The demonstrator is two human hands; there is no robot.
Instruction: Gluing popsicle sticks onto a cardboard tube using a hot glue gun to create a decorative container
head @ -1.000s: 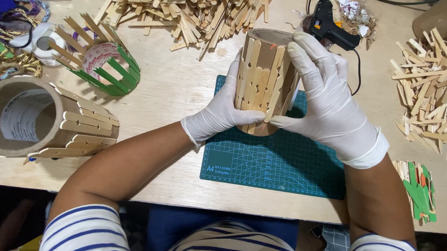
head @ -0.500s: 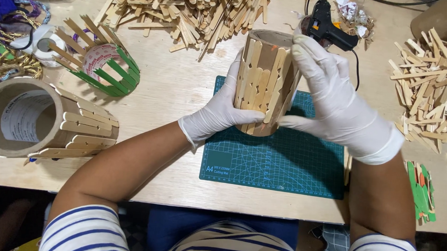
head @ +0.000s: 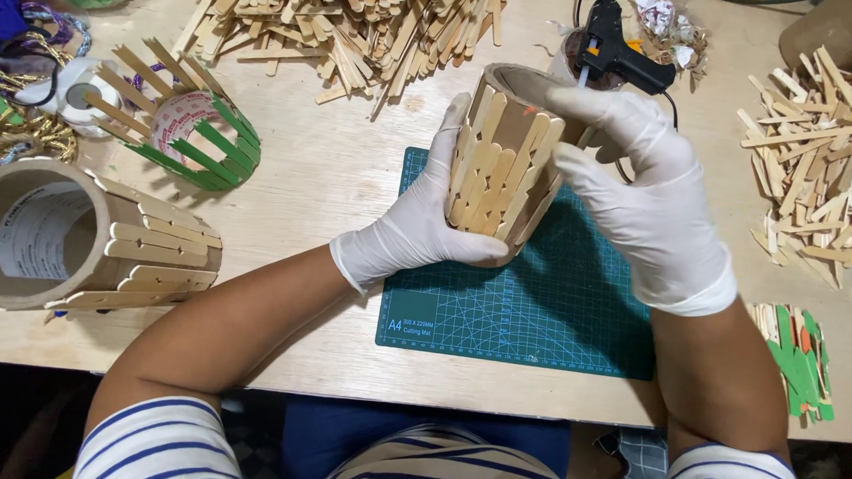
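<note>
A cardboard tube clad in plain wooden craft sticks (head: 504, 167) stands tilted over a green cutting mat (head: 537, 300). My left hand (head: 417, 225), in a white glove, cups its left side and bottom. The gloved right hand (head: 649, 214) rests its fingers on the tube's upper right side, thumb against the sticks. Both forearms reach in from the near edge of the wooden table (head: 334, 180).
A black glue gun (head: 621, 53) lies behind the tube. Loose stick piles sit at the back (head: 358, 29) and right (head: 815, 178). A larger stick-covered tube (head: 86, 237) lies at left, a green-stick holder (head: 189, 132) behind it. Green and orange stick pieces (head: 800, 356) lie at right.
My right hand has slid up the tube's right side, its fingers now spread over the top edge. The tube and my left hand have barely moved.
</note>
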